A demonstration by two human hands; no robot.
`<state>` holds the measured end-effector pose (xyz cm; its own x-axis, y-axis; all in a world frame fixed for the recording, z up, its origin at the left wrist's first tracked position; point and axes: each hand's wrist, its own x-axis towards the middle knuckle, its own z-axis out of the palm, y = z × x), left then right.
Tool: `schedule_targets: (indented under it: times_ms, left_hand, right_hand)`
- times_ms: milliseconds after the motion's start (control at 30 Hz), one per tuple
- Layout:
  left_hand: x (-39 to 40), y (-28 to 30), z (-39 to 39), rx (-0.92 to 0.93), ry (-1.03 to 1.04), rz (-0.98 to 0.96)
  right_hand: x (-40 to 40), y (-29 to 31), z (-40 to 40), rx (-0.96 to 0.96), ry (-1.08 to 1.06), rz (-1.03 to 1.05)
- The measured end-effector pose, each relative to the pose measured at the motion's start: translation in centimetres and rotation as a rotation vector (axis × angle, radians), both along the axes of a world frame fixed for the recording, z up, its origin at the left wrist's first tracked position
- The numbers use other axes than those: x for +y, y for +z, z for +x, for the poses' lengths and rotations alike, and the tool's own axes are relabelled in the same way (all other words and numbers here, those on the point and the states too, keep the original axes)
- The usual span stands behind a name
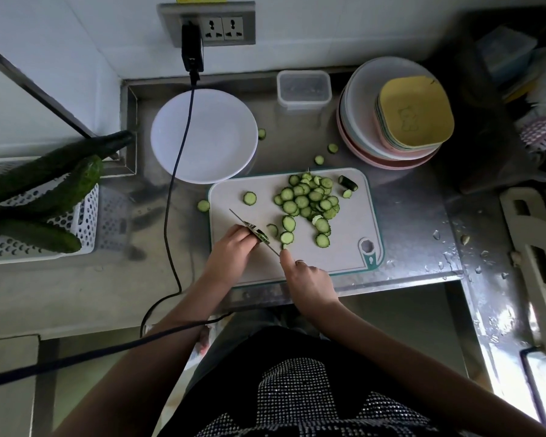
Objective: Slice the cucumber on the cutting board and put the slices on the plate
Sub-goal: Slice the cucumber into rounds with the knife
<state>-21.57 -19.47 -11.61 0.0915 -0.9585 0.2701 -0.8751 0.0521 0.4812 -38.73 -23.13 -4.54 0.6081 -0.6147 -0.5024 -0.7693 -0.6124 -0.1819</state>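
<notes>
Cucumber slices lie heaped on the cutting board, too overlapped to count; one end stub sits at the board's far right corner. Four more slices lie loose on the steel counter: one just left of the board, three between the board and the stacked bowls. One white plate stands beyond the board's far left corner, holding no slices. The left hand curls around a short cucumber piece pressed against the knife blade. The right hand grips the knife, its forefinger laid along the back; the handle is hidden in the palm. Three whole cucumbers rest in a white basket, cut off at the left edge. A black cable crosses the plate.
</notes>
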Motion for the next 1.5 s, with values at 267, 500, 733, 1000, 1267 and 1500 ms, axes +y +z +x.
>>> schedule_targets:
  times_ms: [267,500,733,1000,1267,1500]
  left_hand:
    - [-0.1,-0.2,0.0,-0.012,0.034,0.018]
    - [0.7,-0.1,0.5,-0.048,0.005,0.010]
    - [0.4,-0.4,0.4,-0.035,-0.008,0.065]
    - [0.2,-0.7,0.9,-0.030,-0.057,0.079]
    - [-0.1,0.0,0.8,-0.047,-0.046,0.028]
    - [-0.1,-0.4,1.1,-0.032,-0.063,0.063]
  right_hand:
    - [-0.5,-1.7,0.5,0.013,-0.075,0.029]
    - [-0.5,-1.3,-0.3,-0.196,-0.321,0.083]
    - [-0.4,-0.7,0.3,-0.168,-0.180,0.069]
    - [-0.4,-1.2,0.5,-0.097,-0.113,0.032]
    - [-0.8,-1.4,0.8,-0.035,-0.120,0.077]
    - [-0.7,-0.6,-0.2,-0.146,-0.129,0.056]
